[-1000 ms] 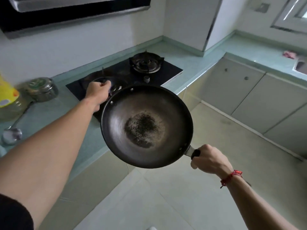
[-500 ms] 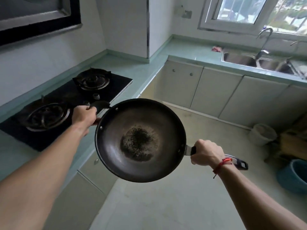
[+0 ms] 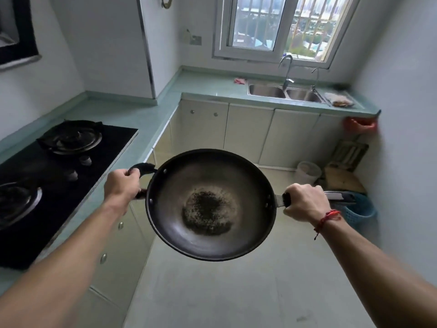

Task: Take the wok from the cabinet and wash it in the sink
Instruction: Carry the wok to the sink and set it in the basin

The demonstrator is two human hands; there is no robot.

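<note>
2 hands grip the wok [image 3: 210, 204]: my left hand [image 3: 123, 185] curls round its loop handle [image 3: 142, 167], my right hand [image 3: 305, 202] round its long handle [image 3: 340, 197]. I've turned from the stove [image 3: 71, 162]; the sink [image 3: 266, 91] now lies ahead, well apart. The wok hangs over the floor, mouth up, its long axis crosswise and the long handle pointing right.

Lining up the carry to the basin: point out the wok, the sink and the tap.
wok [image 3: 210, 209]: head view, on the dark patch in its bowl.
sink [image 3: 266, 91]: head view, on the bare left basin.
tap [image 3: 287, 81]: head view, on its lower stem.
</note>
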